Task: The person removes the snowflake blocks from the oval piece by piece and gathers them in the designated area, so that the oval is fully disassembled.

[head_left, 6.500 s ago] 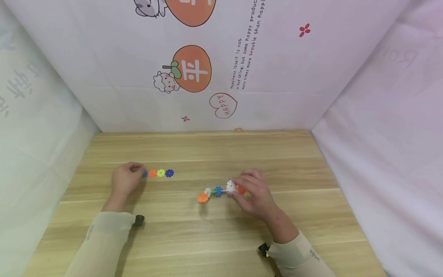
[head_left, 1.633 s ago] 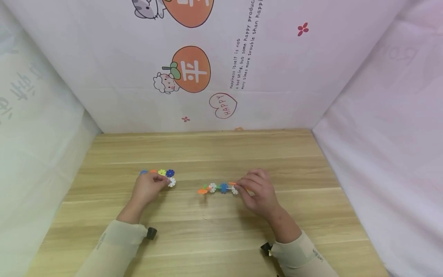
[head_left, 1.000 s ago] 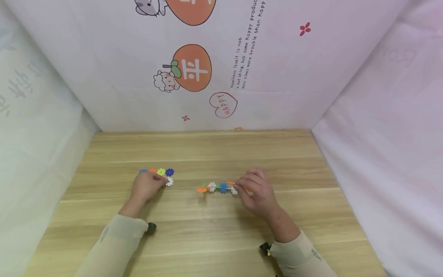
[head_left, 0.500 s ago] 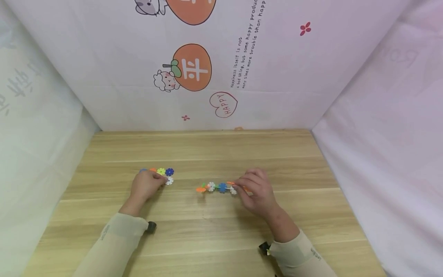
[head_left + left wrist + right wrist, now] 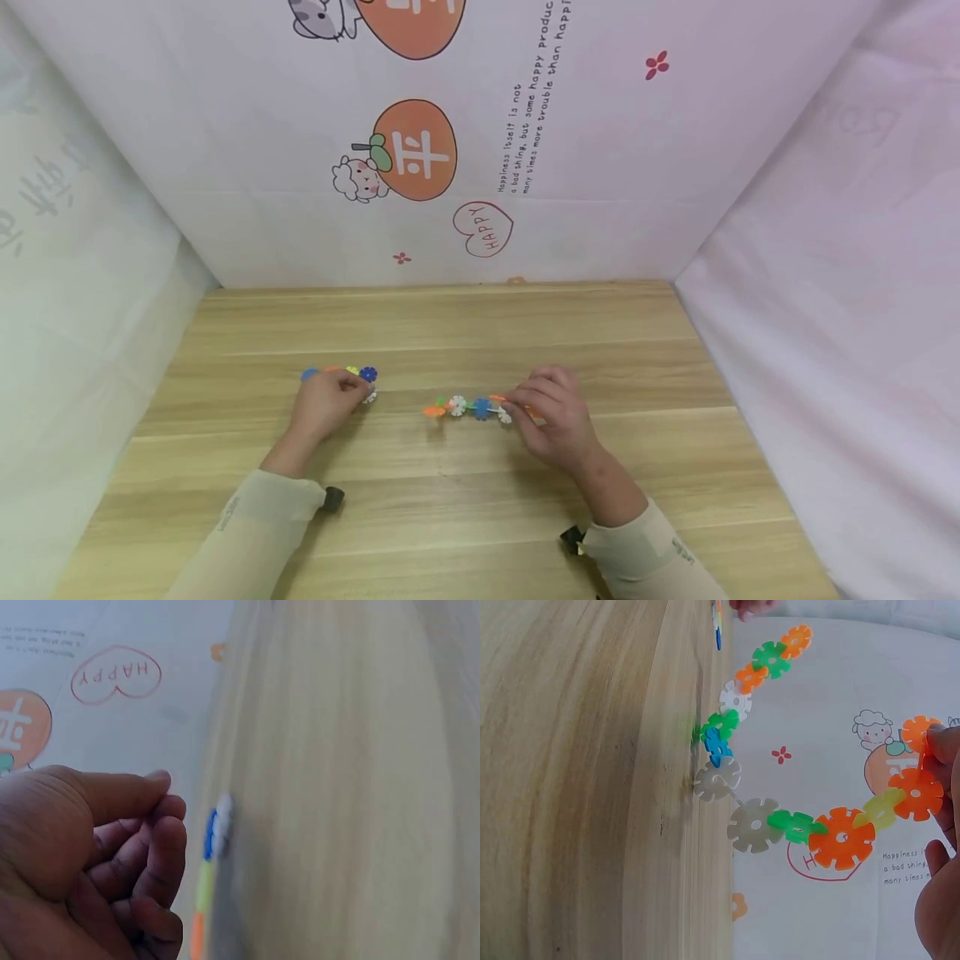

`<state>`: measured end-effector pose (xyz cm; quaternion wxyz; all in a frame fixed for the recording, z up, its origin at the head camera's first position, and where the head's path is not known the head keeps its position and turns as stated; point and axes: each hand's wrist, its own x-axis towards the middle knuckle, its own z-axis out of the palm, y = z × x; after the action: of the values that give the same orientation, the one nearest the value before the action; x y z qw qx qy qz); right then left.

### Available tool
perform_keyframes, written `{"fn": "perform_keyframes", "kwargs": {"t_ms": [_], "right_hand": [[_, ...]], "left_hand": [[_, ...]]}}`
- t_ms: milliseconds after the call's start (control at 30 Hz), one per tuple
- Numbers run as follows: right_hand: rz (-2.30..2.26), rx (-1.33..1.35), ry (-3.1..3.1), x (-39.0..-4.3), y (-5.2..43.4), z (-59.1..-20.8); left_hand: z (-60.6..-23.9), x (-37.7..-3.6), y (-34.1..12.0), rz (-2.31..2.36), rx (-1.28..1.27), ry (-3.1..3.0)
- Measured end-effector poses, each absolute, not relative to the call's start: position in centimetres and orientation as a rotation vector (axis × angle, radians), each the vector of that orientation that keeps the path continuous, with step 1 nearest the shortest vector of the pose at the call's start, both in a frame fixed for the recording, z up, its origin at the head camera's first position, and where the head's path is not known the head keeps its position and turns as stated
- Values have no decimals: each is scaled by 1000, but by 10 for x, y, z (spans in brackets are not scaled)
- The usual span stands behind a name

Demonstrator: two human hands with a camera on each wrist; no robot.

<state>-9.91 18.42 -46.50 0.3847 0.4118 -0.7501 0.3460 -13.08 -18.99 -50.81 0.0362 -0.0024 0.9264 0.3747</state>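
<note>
A short row of flat snowflake discs [image 5: 360, 374], blue, orange, yellow and blue with a white one [image 5: 371, 397] beside it, lies on the wooden table [image 5: 450, 325]. My left hand [image 5: 347, 390] hovers over this row with fingers curled and thumb tip on the index finger; the left wrist view shows nothing between them, and the blue and white discs [image 5: 217, 831] lie just past the fingertips. My right hand [image 5: 517, 408] pinches the orange end of a chain of joined discs [image 5: 465, 407]. In the right wrist view the chain [image 5: 780, 821] curves from the table to my fingers [image 5: 943, 746].
White printed cloth walls [image 5: 480, 150] close in the table at the back, left and right. Bare wood lies in front of both hands and behind them up to the back wall.
My left hand has crept slightly right and forward over the row, now covering most of the orange and yellow discs and part of the white one. The right hand and chain have barely shifted.
</note>
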Motion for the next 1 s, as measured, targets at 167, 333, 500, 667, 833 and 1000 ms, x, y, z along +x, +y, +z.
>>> {"fn": "perform_keyframes", "kwargs": {"t_ms": [167, 333, 500, 667, 833, 1000], "right_hand": [[897, 1055, -1905, -99, 183, -465], [905, 1054, -1914, -97, 181, -464], [891, 1051, -1919, -97, 182, -463], [882, 1058, -1912, -98, 182, -464], [868, 1077, -1880, -99, 179, -463], [873, 1091, -1860, -100, 177, -462]], "left_hand": [[-497, -129, -174, 1230, 85, 2841], [-484, -126, -159, 1248, 139, 2824], [-472, -122, -146, 1325, 182, 2761], [-464, -119, -136, 1385, 311, 2701], [-461, -117, -127, 1429, 413, 2636], [-456, -113, -114, 1495, 492, 2568]]}}
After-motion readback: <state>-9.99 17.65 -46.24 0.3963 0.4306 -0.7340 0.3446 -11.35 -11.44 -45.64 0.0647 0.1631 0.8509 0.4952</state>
